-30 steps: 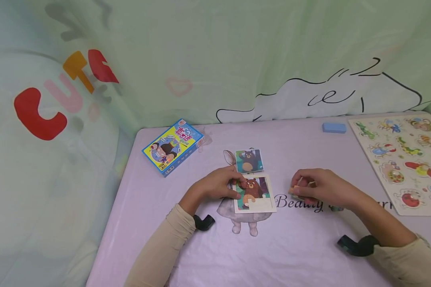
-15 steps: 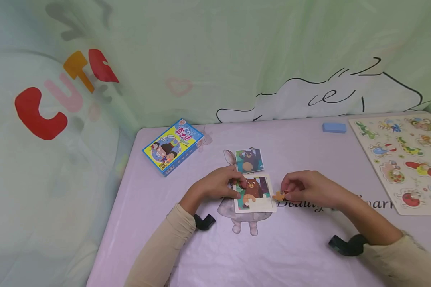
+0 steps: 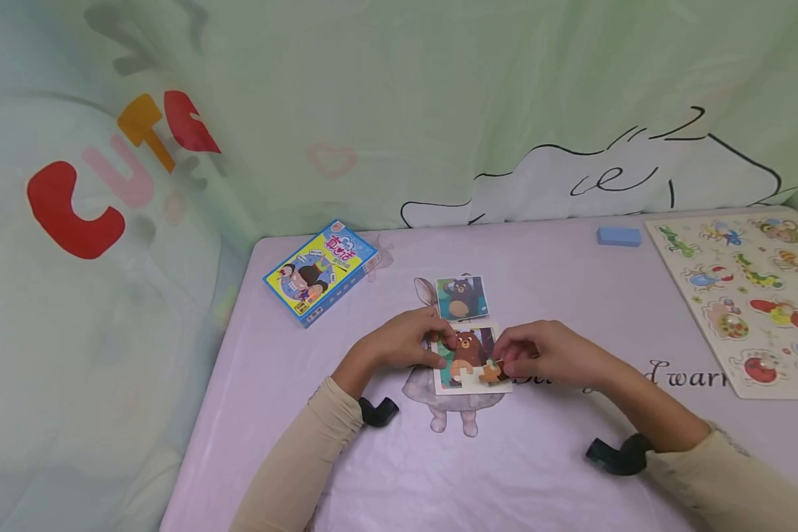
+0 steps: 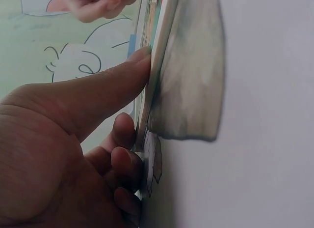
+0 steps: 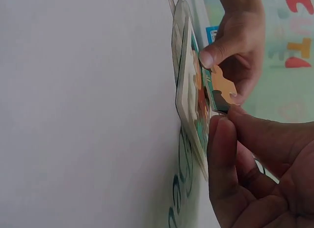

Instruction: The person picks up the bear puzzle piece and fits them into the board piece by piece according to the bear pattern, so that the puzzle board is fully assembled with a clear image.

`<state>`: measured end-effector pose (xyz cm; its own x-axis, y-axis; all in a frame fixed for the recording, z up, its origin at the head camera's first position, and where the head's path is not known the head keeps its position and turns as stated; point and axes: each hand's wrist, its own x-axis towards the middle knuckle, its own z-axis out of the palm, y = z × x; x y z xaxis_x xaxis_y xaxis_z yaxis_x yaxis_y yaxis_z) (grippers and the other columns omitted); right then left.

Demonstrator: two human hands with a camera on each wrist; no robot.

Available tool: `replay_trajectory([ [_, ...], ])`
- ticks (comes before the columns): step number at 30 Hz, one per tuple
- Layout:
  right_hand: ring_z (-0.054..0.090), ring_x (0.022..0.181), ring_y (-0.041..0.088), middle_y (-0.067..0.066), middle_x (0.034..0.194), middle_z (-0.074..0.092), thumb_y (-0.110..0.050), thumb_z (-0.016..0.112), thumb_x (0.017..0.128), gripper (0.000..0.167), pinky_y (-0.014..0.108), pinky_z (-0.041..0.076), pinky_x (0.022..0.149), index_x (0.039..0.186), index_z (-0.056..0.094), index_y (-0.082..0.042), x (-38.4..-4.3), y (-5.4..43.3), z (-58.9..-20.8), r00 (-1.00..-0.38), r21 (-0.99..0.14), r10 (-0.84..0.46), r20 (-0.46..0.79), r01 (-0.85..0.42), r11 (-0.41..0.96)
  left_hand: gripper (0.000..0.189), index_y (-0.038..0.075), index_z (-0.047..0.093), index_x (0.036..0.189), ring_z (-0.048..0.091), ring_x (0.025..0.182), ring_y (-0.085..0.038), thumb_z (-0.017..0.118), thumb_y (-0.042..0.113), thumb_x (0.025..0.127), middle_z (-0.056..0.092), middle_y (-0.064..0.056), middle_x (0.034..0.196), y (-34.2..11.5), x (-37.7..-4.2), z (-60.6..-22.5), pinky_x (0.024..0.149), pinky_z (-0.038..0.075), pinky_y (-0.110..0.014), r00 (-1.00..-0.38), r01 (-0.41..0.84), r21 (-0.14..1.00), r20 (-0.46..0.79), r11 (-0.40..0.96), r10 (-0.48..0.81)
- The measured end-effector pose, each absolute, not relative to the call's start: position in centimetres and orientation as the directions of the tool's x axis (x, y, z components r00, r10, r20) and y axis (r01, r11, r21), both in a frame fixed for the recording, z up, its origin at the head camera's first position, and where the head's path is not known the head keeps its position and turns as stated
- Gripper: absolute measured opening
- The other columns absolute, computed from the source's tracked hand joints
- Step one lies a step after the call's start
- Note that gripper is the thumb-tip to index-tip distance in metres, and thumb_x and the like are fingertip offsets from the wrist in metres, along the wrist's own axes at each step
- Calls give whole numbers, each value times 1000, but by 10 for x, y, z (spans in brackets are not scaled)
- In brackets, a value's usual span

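Note:
A bear jigsaw board (image 3: 471, 381) with a pale frame lies on the table in the head view. My left hand (image 3: 402, 341) holds its left side, thumb and fingertips against the board. Between thumb and fingers my right hand (image 3: 555, 356) pinches an orange-brown puzzle piece (image 3: 490, 372), over the lower right of the board. In the right wrist view the piece (image 5: 223, 85) is tilted above the board; whether it touches is unclear. Bare pale backing shows at the bottom of the board. A bear picture card (image 3: 462, 298) lies just behind it.
A blue and yellow box (image 3: 321, 273) stands at the back left. Toward the back right lies a blue block (image 3: 618, 236), with a board of insect and animal shapes (image 3: 745, 295) at the right edge. A green curtain (image 3: 372, 111) rises behind the table.
My right hand has moved left from beside the board to above its lower right, bringing the puzzle piece along. The left hand and the board have stayed put.

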<state>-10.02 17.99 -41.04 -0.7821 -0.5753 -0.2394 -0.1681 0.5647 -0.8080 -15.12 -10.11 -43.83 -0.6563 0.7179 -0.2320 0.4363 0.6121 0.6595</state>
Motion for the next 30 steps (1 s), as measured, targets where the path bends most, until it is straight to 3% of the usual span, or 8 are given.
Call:
replay_trajectory([
  [7, 64, 70, 15, 0, 80, 72, -9, 76, 89, 6, 27, 54, 63, 94, 73, -9, -99, 165, -416, -793, -826, -546, -272, -99, 555, 33, 18, 72, 117, 52, 95, -12, 83, 20, 86, 56, 2, 101, -101, -151, -437, 83, 43, -23, -657, 434, 660, -234, 613, 717],
  [30, 56, 52, 12, 0, 60, 62, -18, 80, 84, 12, 26, 42, 57, 85, 70, -13, -95, 143, -423, -858, -774, -440, -266, -82, 627, 31, 19, 72, 116, 52, 95, -12, 82, 20, 86, 56, 2, 101, -101, -152, -437, 83, 43, -24, -649, 447, 656, -230, 609, 725],
])
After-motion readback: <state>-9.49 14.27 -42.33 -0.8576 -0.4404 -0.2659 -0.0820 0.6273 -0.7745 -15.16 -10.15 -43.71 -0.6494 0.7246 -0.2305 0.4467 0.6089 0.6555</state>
